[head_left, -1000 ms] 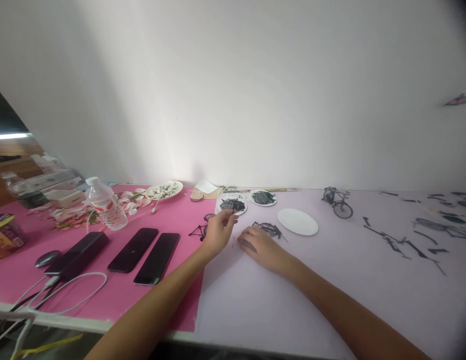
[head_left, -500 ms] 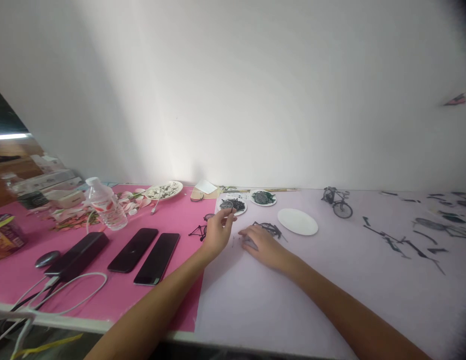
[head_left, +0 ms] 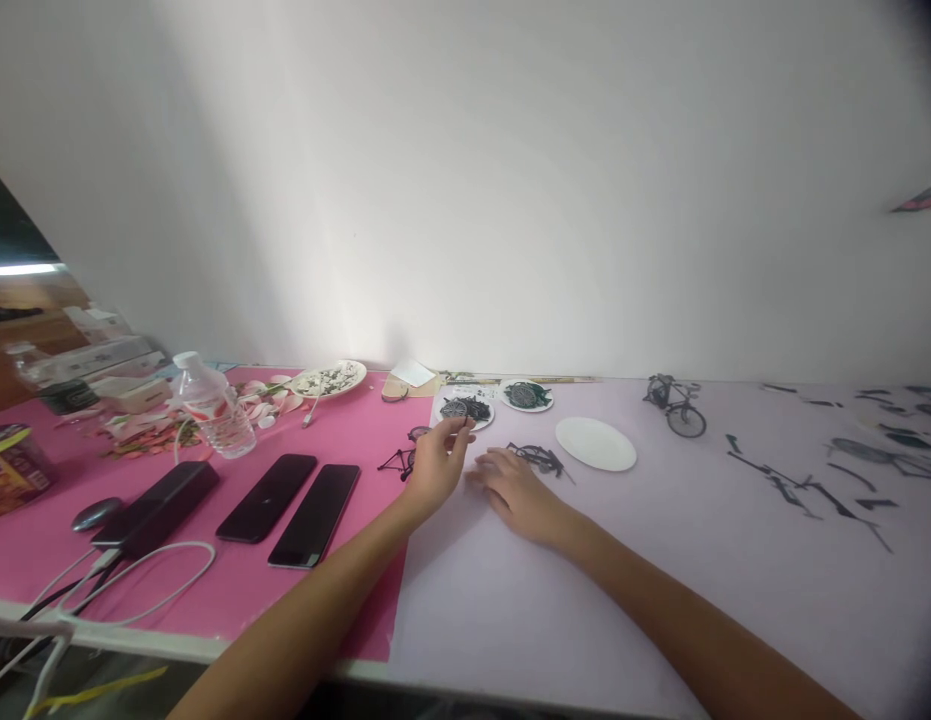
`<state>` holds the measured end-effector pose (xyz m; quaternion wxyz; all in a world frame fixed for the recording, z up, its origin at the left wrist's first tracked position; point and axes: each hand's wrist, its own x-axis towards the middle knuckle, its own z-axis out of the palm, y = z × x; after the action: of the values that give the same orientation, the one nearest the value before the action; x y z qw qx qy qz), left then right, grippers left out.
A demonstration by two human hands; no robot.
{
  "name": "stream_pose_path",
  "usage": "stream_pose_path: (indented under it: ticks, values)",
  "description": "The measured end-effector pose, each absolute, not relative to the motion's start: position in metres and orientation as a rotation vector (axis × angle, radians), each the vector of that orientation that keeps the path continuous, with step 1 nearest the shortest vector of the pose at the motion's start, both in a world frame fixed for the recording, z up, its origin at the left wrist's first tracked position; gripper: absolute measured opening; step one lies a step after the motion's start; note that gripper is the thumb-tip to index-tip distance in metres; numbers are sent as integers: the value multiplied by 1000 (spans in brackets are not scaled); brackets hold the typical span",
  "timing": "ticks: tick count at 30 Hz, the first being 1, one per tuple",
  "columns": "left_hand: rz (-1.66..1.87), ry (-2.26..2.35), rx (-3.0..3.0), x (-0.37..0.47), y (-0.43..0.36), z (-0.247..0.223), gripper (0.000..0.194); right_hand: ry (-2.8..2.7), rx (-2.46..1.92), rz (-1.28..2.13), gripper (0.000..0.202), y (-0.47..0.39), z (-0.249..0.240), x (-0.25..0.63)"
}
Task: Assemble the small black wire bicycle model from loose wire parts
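My left hand [head_left: 437, 462] is raised over the middle of the table, its thumb and fingers pinched together. A tiny dark bit shows at its fingertips, too small to name. Beyond it is a white plate [head_left: 489, 424] with black model parts and a small wheel. My right hand [head_left: 516, 495] rests on the pale table surface, fingers stretched out and fingertips touching it; anything under them is hidden. Right behind that hand lies a cluster of black model bicycle parts [head_left: 540, 458]. Left of my left hand is a small black bicycle frame piece [head_left: 397, 462].
A second parts plate [head_left: 526, 395], a bare white plate [head_left: 595, 444] and a model bicycle [head_left: 676, 406] stand farther back. Loose black parts [head_left: 810, 484] spread rightward. On the pink side are two phones [head_left: 315, 515], a bottle [head_left: 214, 408], a black power bank [head_left: 157, 508] and cables.
My right hand has shifted slightly left, its fingertips now over the spot where small bits lay. My left hand keeps its pinch almost in place.
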<state>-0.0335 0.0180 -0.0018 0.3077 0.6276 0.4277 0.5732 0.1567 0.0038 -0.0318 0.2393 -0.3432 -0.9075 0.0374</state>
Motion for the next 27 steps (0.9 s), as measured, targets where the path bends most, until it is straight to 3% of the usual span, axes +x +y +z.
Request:
stream_pose_path:
  ticks: [7,27]
  values:
    - [1512,1117,1682,-34,18,-3,28,-2498,-912,118,52,5,-35,156]
    - [1492,1135,1660,-35,22,-3,24,-2530,-900,20,41,3,-32,156]
